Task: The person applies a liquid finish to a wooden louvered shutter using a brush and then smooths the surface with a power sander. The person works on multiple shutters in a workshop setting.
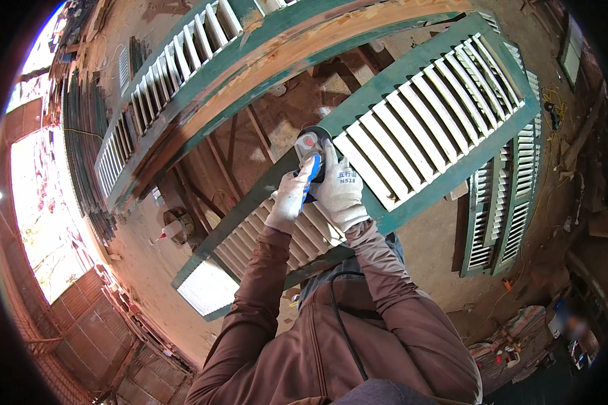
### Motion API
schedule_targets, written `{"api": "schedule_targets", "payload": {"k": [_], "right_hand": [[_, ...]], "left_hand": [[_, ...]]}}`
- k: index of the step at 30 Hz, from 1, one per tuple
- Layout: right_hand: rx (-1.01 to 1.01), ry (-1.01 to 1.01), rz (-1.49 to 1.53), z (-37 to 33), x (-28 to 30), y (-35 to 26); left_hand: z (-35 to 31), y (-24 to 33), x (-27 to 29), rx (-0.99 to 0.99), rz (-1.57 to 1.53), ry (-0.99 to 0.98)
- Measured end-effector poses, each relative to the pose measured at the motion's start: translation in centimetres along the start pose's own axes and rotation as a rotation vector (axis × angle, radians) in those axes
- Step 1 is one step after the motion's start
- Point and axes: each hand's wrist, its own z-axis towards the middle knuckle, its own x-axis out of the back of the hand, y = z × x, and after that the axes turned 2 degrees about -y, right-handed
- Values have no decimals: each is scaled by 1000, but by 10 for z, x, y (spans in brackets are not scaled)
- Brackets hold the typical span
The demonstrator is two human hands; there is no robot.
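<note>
Both my hands wear white work gloves and are closed around an angle grinder (308, 142) with a grey head, a red button and a blue body. My left hand (290, 200) grips its body, while my right hand (340, 192) wraps it close to the head. The grinder rests at the middle crosspiece of a long green louvered shutter (412, 206) with pale slats, which lies slanting across in front of me. My fingers and the shutter hide much of the tool, and its disc shows only as a dark edge.
Another green shutter (203, 128) with a bare wooden edge stands beyond. More shutters (500, 209) lean at the right. A bucket (178, 225) sits on the ground at the left, near stacked slats (84, 142). A black cord (340, 324) runs over my jacket.
</note>
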Motion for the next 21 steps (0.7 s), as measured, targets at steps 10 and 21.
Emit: {"api": "schedule_targets", "payload": {"k": [10, 21], "right_hand": [[13, -40, 40, 17, -14, -25], [167, -106, 143, -27, -37, -41]], "left_hand": [[1, 12, 21, -83, -171, -12], [-99, -11, 24, -265, -450, -121]]}}
